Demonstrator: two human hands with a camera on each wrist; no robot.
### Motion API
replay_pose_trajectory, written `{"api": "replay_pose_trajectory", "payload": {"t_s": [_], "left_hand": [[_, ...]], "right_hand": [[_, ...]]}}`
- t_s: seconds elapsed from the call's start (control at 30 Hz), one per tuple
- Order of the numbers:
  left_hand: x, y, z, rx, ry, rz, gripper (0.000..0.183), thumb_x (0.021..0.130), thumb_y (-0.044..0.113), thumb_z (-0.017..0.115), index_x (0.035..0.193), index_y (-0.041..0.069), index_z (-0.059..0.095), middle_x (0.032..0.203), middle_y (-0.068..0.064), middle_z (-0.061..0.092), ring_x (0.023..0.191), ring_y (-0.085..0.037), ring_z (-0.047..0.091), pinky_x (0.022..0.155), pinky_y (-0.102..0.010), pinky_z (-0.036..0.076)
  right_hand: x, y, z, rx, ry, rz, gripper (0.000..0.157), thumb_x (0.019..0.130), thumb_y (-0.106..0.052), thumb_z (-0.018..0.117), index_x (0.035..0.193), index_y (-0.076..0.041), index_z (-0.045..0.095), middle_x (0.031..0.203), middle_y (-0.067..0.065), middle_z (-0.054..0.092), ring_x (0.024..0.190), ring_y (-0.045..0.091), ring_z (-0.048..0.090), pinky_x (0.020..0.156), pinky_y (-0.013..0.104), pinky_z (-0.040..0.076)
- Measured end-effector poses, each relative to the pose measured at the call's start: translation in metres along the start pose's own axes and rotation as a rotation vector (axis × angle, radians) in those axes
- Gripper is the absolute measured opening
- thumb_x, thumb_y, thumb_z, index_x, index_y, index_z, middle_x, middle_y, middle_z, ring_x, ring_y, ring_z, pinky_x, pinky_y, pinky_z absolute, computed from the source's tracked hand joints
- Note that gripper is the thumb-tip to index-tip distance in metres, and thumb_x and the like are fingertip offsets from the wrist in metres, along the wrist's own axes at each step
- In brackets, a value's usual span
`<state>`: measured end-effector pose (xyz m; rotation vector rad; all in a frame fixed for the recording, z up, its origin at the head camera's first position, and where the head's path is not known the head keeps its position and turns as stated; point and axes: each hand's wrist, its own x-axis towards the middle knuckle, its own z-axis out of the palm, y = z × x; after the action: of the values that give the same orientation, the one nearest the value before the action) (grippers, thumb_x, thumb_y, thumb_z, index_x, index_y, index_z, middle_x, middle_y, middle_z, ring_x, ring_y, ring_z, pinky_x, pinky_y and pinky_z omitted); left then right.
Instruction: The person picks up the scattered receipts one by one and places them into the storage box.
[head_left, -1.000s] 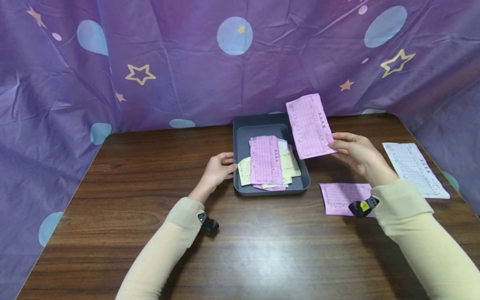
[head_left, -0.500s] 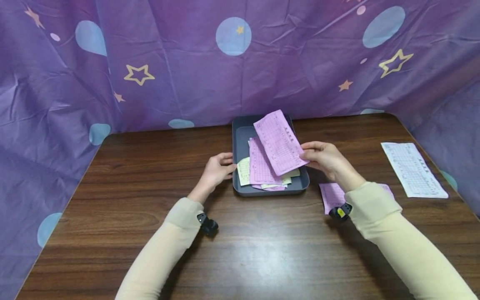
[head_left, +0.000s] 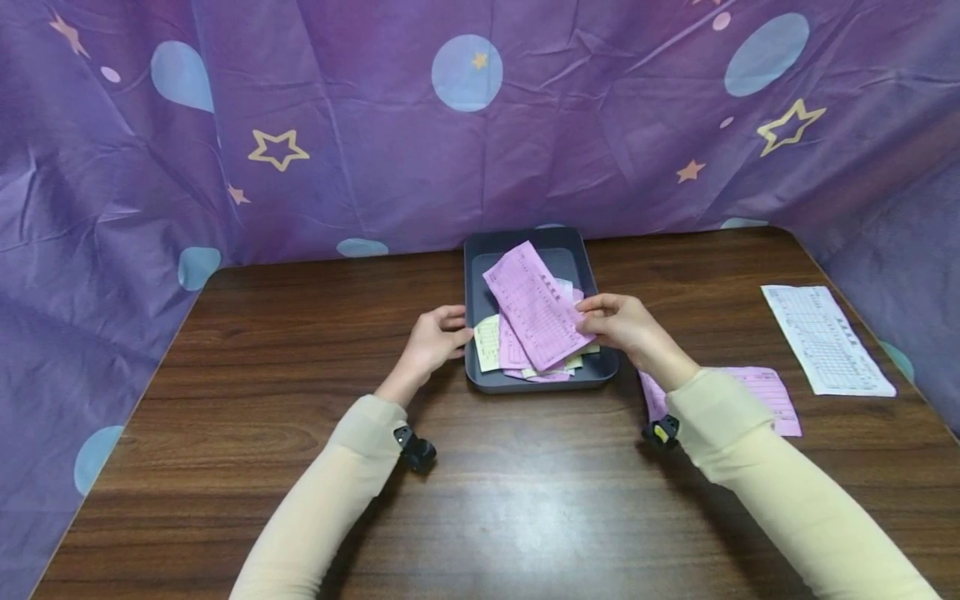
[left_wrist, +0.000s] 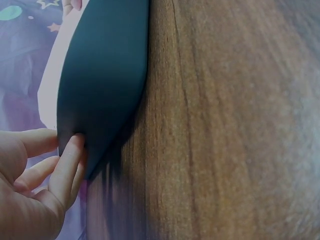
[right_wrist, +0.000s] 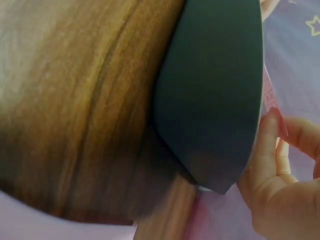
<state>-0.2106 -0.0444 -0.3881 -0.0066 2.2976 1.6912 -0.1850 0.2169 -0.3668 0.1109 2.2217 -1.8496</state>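
My right hand (head_left: 622, 329) pinches the lower right edge of a pink printed form slip (head_left: 536, 308) between thumb and fingers. Tilted, the slip lies over the stack in the dark grey tray (head_left: 540, 385). Beneath it show another pink slip (head_left: 513, 348) and pale yellow slips (head_left: 489, 343). My left hand (head_left: 433, 342) holds the tray's left side at the rim. In the left wrist view, fingertips (left_wrist: 76, 142) press its outer wall. In the right wrist view, the pinched slip (right_wrist: 269, 92) shows only as a narrow strip behind the tray wall.
Right of the tray, a second pink slip (head_left: 765, 392) lies on the brown wooden table (head_left: 480, 508), partly hidden by my right sleeve. Farther right lies a white printed slip (head_left: 828, 342). A purple curtain (head_left: 375, 125) with stars hangs behind the table.
My right hand has moved left and down, bringing the pink slip from the tray's right side to over the stack inside. My left hand stays at the tray.
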Motion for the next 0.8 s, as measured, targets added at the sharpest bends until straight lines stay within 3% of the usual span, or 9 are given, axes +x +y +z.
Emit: {"api": "replay_pose_trajectory", "payload": {"t_s": [0.27, 0.53, 0.8], "left_hand": [[-0.0008, 0.0006, 0.0001, 0.006, 0.002, -0.002, 0.046, 0.091, -0.001, 0.059, 0.135, -0.003, 0.048, 0.131, -0.025, 0.057, 0.111, -0.035, 0.062, 0.087, -0.04, 0.059], [-0.0001, 0.0, 0.0002, -0.002, -0.001, -0.002, 0.046, 0.091, -0.001, 0.058, 0.136, -0.003, 0.047, 0.131, -0.026, 0.056, 0.111, -0.035, 0.061, 0.088, -0.039, 0.059], [-0.0005, 0.0, -0.0006, -0.002, -0.005, -0.003, 0.046, 0.091, -0.001, 0.058, 0.136, -0.003, 0.048, 0.131, -0.026, 0.056, 0.112, -0.036, 0.061, 0.088, -0.039, 0.059]], "right_hand": [[0.0005, -0.0002, 0.0071, -0.115, 0.028, -0.025, 0.039, 0.08, 0.007, 0.059, 0.116, 0.019, 0.05, 0.07, -0.01, 0.062, 0.062, -0.004, 0.053, 0.058, 0.011, 0.051], [0.0014, 0.0014, 0.0097, -0.307, 0.065, -0.088, 0.035, 0.078, 0.007, 0.061, 0.112, 0.017, 0.057, 0.068, -0.009, 0.055, 0.06, -0.002, 0.049, 0.054, 0.01, 0.046], [0.0008, 0.0018, 0.01, -0.495, 0.11, -0.141, 0.034, 0.077, 0.001, 0.062, 0.11, 0.01, 0.064, 0.081, 0.011, 0.064, 0.065, 0.004, 0.05, 0.055, 0.013, 0.045]]}}
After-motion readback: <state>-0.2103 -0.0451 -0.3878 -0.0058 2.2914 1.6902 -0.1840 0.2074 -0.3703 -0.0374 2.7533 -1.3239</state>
